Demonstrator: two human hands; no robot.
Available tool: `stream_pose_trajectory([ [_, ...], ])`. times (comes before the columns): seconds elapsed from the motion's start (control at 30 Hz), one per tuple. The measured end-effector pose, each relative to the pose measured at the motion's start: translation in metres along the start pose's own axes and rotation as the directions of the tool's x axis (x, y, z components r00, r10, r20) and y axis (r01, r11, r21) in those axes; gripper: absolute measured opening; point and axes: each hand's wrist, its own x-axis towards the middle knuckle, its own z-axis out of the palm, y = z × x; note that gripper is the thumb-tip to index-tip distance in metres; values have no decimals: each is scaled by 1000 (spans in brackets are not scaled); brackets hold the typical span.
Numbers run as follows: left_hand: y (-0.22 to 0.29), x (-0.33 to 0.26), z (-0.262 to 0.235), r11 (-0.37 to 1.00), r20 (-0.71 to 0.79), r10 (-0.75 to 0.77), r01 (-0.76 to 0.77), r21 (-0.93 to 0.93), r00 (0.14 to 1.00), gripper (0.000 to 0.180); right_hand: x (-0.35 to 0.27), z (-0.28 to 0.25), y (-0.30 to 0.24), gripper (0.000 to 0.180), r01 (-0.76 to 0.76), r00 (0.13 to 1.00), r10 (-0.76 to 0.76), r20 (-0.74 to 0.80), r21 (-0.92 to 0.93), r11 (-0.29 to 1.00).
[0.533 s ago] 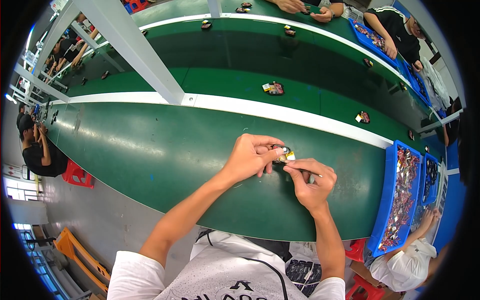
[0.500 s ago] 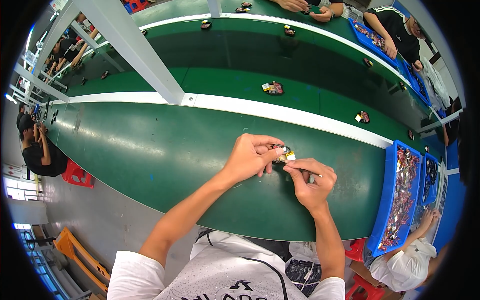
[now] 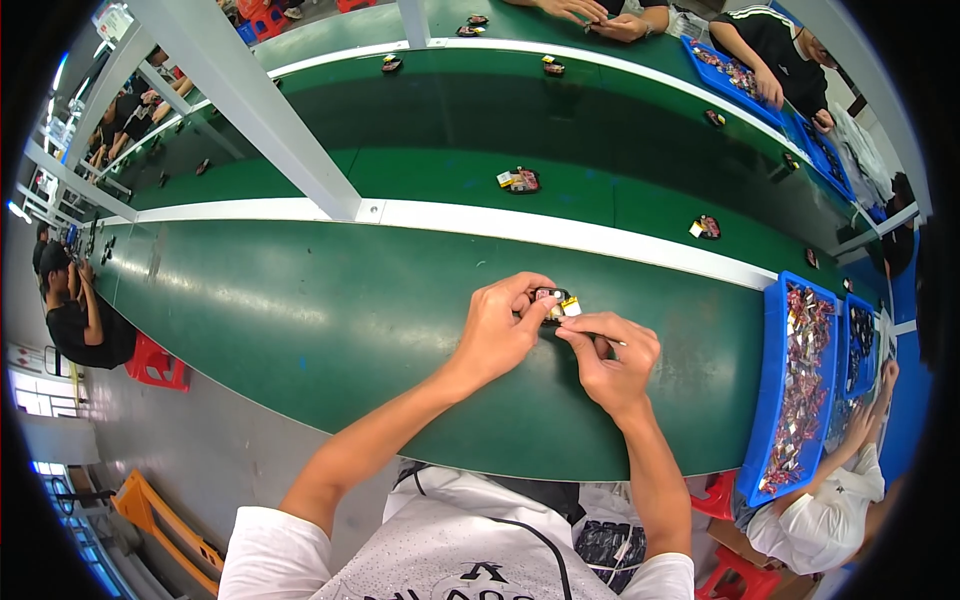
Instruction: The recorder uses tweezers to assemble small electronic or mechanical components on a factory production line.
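Note:
My left hand [image 3: 500, 322] is closed around the edge of a small black-cased device [image 3: 553, 296], held a little above the green worktop [image 3: 330, 300]. A yellow-and-white tag [image 3: 571, 306] sticks out from the device on its right side. My right hand [image 3: 614, 368] pinches a thin dark stick-like tool [image 3: 617, 342], its back end showing past the fingers. The right fingertips meet the device's lower right edge. What the tool's front end touches is hidden by my fingers.
Beyond a white rail [image 3: 480, 222], a green conveyor belt carries several similar devices [image 3: 522, 180]. A blue bin [image 3: 775, 400] full of small red-and-white parts stands at the right, beside a smaller blue bin [image 3: 858, 345]. A white post [image 3: 250, 110] rises at the left. Co-workers sit around.
The devices on the belt shift slightly left in the view, as does the whole scene. Both my hands keep their grips on the device and tool. A co-worker's arm at right has moved up.

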Motion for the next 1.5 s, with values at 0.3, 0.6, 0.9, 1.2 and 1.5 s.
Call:
stream_pose_trajectory([
  [0.3,-12,2,11,990,-79,118,-111,85,990,17,2,-5,-2,12,17,1000,-17,-1,-4,1000],
  [0.6,18,8,10,999,-77,-42,40,-23,996,14,7,-21,-12,15,66,998,-66,-21,-19,998],
  [0.9,8,121,-121,989,-522,2,76,128,853,22,9,-27,-25,18,-13,984,6,-176,-34,999],
  [1.2,22,108,-95,607,-442,499,64,792,746,18,8,-35,-27,14,9,989,-19,-146,-70,998],
  [1.5,21,114,-68,768,-376,79,184,613,923,20,6,-36,-26,17,-3,991,-8,-137,-80,997],
])
